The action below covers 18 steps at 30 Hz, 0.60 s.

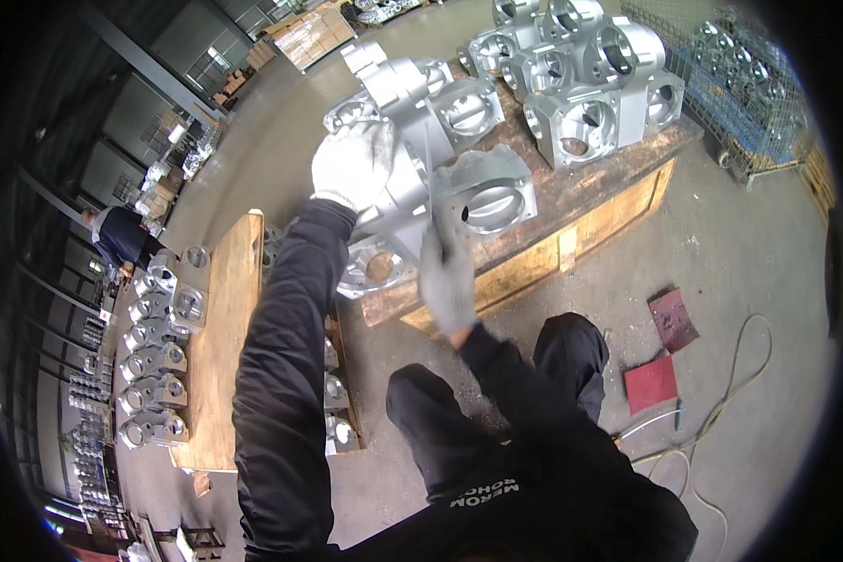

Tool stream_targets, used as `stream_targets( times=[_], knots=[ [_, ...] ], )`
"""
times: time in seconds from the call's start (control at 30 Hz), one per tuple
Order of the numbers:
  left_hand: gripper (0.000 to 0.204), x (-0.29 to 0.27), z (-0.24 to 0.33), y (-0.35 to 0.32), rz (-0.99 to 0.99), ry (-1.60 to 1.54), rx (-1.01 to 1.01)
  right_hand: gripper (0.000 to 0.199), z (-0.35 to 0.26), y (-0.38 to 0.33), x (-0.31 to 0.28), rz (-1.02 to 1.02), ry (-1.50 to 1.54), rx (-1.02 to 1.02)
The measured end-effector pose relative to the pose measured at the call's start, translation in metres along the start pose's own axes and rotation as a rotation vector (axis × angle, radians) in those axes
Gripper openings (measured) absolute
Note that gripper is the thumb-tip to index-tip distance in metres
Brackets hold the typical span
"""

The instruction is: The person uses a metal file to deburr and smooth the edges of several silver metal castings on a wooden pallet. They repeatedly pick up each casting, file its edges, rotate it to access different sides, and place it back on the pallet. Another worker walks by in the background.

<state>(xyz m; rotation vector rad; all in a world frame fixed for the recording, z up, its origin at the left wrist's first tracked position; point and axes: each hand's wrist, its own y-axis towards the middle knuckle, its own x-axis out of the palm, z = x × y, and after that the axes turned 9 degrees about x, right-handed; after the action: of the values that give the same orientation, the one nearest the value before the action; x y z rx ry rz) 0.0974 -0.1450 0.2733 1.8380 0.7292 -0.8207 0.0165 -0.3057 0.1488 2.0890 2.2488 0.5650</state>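
Observation:
My left hand (354,167), in a white glove, presses down over a silvery cast-metal housing (406,183), its fingers curled onto the part and washed out by glare. In my right hand (448,286), also gloved and smeared by motion, is a long thin tool that looks like a file (430,155). The blade points away from me, along the right side of the housing. Just right of the tool stands another housing (492,201) with a large round opening. Both parts are on a wooden-sided workbench (571,242).
Several more housings (581,117) crowd the bench's far right. A wire cage cart (749,103) holds metal parts beyond. Red sheets (651,384) and a looping hose (712,421) lie on the floor at right. At left are a wooden board (225,347), rows of castings (150,389) and another person (122,234).

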Motion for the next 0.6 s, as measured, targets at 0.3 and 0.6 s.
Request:
stream_targets(
  times=[0.3, 0.6],
  knots=[
    [0.047, -0.008, 0.016, 0.013, -0.153, 0.001, 0.037, 0.045, 0.005, -0.008, 0.012, -0.090, 0.594, 0.622],
    [0.044, 0.020, 0.058, 0.032, -0.171, 0.105, -0.031, 0.005, 0.012, 0.051, 0.003, -0.294, 0.982, 0.801]
  ],
)
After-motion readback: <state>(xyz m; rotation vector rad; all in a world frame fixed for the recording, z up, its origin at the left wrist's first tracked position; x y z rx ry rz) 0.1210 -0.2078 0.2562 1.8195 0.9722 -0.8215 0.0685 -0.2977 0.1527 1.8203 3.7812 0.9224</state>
